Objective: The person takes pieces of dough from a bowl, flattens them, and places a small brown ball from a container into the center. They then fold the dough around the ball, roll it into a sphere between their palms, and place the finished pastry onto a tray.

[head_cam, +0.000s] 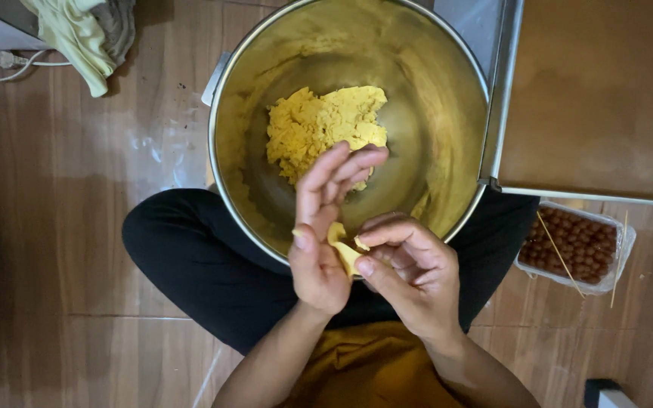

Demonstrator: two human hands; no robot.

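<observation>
1. Fingers of both hands meet over a small piece of yellow dough [344, 253], just below the near rim of a large steel bowl [447, 91].
2. Left hand [319, 242] stands edge-on with its palm turned toward 3 o'clock; its fingers are stretched loosely up toward 12 o'clock and its thumb presses the dough piece from the 9 o'clock side.
3. Right hand [410, 276] is curled, its thumb and forefinger pinching the same piece from the 3 o'clock side, so both hands grasp it together.
4. Dough piece looks flattened and folded between the two thumbs; how much of it lies hidden behind the fingers cannot be told.
5. At 12 o'clock from the hands, a rough lump of the same yellow dough [326, 125] lies on the bowl's floor, apart from the hands. Yellowish smears coat the bowl's inner wall.
6. Bowl rests against the person's crossed legs in black trousers [190, 257], on a brown wood-patterned floor [54, 249].
7. At 3 o'clock, a clear plastic tray of small reddish-brown balls [572, 245] sits on the floor, with thin wooden skewers [559, 253] lying across and beside it.
8. At 1 o'clock, a brown board with a metal edge [598, 91] lies just beside the bowl.
9. At 10 o'clock, a pale green cloth [77, 34] hangs near a white cable [9, 64].
</observation>
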